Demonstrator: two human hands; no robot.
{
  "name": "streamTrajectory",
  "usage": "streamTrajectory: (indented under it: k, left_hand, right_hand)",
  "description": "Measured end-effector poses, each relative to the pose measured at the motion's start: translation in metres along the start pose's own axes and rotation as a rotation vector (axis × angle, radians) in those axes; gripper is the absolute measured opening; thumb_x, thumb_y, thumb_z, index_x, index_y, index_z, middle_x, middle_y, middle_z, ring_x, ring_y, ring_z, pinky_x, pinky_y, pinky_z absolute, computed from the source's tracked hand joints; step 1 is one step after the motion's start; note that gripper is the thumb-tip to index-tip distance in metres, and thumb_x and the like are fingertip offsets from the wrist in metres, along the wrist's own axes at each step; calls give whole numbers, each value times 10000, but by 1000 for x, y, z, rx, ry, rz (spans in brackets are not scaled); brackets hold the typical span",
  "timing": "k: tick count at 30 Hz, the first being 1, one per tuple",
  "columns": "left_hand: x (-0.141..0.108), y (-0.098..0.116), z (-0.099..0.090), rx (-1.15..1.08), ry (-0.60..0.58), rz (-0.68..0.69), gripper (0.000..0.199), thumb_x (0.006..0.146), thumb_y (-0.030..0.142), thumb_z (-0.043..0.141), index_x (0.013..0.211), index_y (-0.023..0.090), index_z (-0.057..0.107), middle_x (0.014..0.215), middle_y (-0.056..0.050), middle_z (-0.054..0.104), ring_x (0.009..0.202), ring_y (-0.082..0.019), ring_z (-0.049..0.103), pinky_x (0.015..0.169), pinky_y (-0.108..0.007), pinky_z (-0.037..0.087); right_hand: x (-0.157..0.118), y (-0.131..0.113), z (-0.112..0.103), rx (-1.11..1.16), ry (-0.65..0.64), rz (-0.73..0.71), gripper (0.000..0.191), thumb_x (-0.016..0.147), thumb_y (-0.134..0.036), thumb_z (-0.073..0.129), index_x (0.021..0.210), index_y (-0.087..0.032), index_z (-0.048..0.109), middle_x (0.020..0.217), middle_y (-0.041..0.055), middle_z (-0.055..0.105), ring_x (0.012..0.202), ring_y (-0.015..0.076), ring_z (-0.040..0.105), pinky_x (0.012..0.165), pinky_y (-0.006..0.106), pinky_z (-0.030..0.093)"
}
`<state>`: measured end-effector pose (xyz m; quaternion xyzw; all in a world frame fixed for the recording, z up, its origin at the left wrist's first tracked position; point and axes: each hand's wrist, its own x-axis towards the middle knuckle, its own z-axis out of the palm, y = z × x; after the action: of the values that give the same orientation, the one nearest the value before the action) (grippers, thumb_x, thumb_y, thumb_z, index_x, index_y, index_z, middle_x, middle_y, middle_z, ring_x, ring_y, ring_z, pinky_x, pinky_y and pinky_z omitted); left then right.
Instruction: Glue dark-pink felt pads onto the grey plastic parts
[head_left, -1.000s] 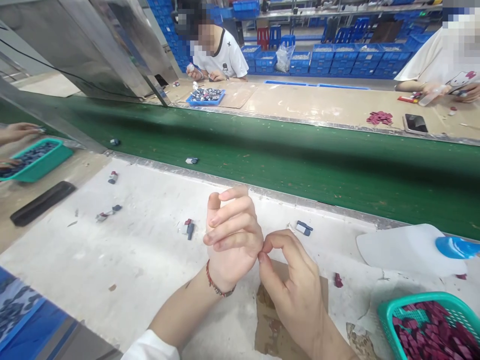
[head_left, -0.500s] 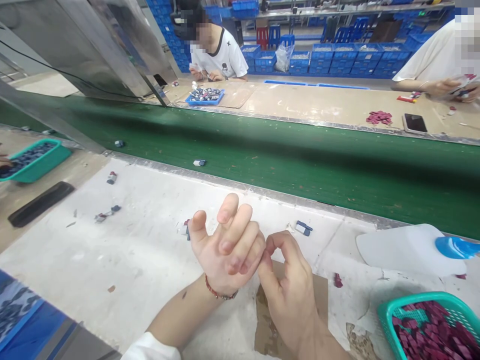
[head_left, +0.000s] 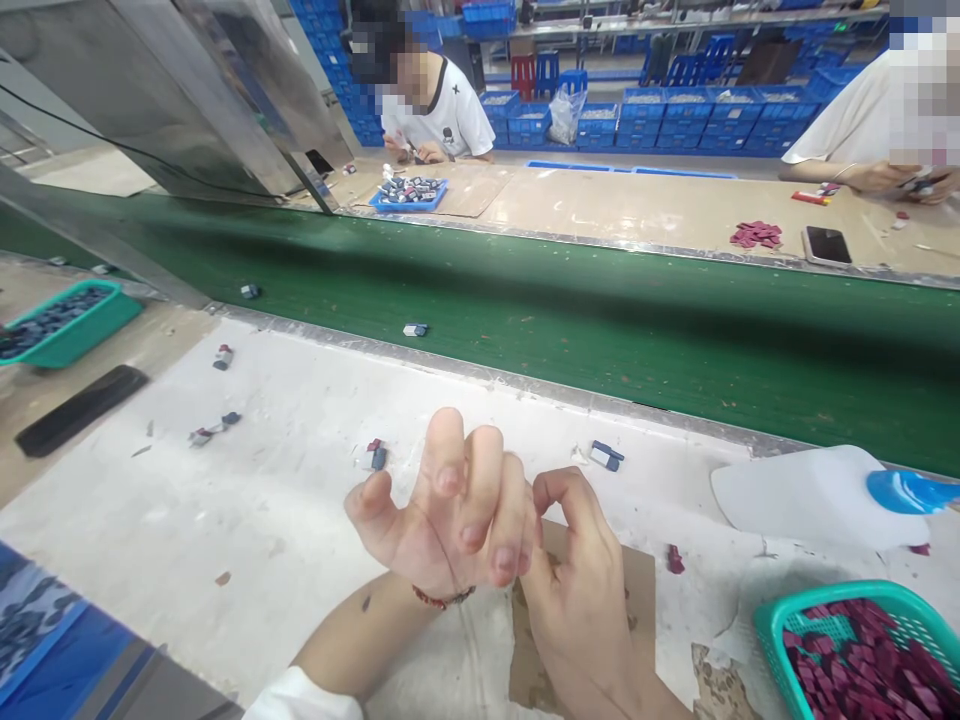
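Cardboard (head_left: 637, 610) lies on the white-covered tabletop (head_left: 285, 520), along the near side of the green conveyor belt (head_left: 637, 310), partly under the right hand (head_left: 581, 590). The left hand (head_left: 450, 510), a braided bracelet (head_left: 442, 600) at its wrist, is raised palm up on the belt's near side, its fingers released, apart and loosely curled. The right hand's thumb and index finger meet the left hand's little-finger edge (their tips are hidden, so whether they grasp anything I cannot tell).

Nearest to the hands, both between them and the belt, are two small molded parts: a gray-and-blue one (head_left: 606, 456) just beyond the right hand, and one with a maroon bit (head_left: 376, 455) by the left hand's thumb. Two more parts, one (head_left: 415, 330) and another (head_left: 250, 291), ride on the belt itself.

Also on the belt's near side, a white squeeze bottle (head_left: 795, 498) with a blue cap (head_left: 907, 492) lies on its side; nearer the camera, a teal plastic basket (head_left: 772, 645) holds maroon pieces (head_left: 870, 655).
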<state>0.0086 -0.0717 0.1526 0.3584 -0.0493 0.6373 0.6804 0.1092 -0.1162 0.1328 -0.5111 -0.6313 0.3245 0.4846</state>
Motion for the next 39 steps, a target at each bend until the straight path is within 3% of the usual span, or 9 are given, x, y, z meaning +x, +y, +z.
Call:
streamTrajectory:
  k: [8,14,16,20,23,27,34,39]
  left_hand:
    - [-2,1,-2,45,9,0,304,893,429,541,707,228,409,547,67,387,393,-96,445,440,-205,476]
    - [2,4,-2,85,-63,24,383,901,431,536,656,219,331,542,63,376,418,-98,472,452,-197,497]
    - [4,7,-2,66,30,34,394,872,398,600,640,215,339,525,70,377,415,-86,466,453,-175,504]
    - [6,14,1,-160,379,31,282,856,257,650,694,212,424,508,105,418,379,-22,433,416,-50,441]
    - [8,14,3,-227,510,14,221,888,239,613,745,215,445,524,115,443,375,3,446,401,-6,400]
    - [10,8,0,-241,559,-24,205,898,258,588,754,211,449,529,107,425,384,-3,454,409,-18,413]
    - [11,1,-9,-71,599,-34,257,885,355,572,702,213,458,519,90,288,356,-50,304,352,-108,382]
    - [10,-2,-12,76,501,-73,318,851,425,598,670,221,435,523,86,217,375,-71,276,355,-142,383]
  right_hand:
    - [-2,-1,-3,-1,-42,63,110,884,-213,462,784,-245,429,709,-47,510,594,128,499,519,234,397]
    - [1,-3,-6,-1,-81,46,110,883,-210,456,778,-237,441,724,-31,532,617,133,536,549,241,442]
    - [1,-5,-8,4,-81,25,106,883,-194,447,785,-235,457,729,-29,549,633,133,560,579,241,468]
    - [4,-9,-9,35,-60,56,108,860,-161,478,788,-234,513,739,-31,614,676,133,620,641,235,517]
    - [9,-7,-9,56,8,119,124,849,-150,502,839,-230,596,806,-10,700,770,151,681,716,251,548]
    - [14,-2,-10,108,13,141,142,846,-184,545,890,-224,675,904,29,761,848,180,717,760,285,567]
    - [16,3,-10,121,15,151,102,844,-254,616,767,-224,676,771,20,747,746,194,707,703,307,566]
    - [18,4,-11,58,39,118,107,837,-226,595,733,-223,620,725,-3,710,695,171,676,666,276,540]
